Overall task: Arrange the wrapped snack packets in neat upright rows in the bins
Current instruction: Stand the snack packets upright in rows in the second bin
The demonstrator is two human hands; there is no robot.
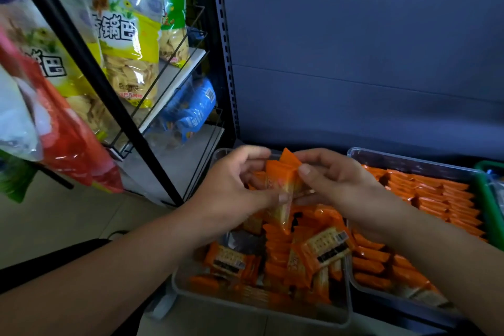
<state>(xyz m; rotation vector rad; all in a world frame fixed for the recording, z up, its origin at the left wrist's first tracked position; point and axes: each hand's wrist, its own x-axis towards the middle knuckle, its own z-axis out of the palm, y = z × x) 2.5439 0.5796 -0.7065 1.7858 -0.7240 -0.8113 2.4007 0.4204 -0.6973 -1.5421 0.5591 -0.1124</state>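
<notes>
The left hand [231,188] and right hand [335,185] meet over the far end of the left bin [261,311]. The fingers [305,170] of both curl round a small stack of orange packets [282,177], thumbs pinching its sides, holding it on end above the bin. Below, at 6 o'clock, that clear bin holds loose packets [321,251] in a jumble, some flat and some leaning. At 3 o'clock the right bin [409,159] holds rowed packets [441,199], standing on edge, tightly packed. A green bin [488,199] sits just beside it; I cannot tell its contents. At 10 o'clock a wire rack [174,82] carries chip bags [128,57].
</notes>
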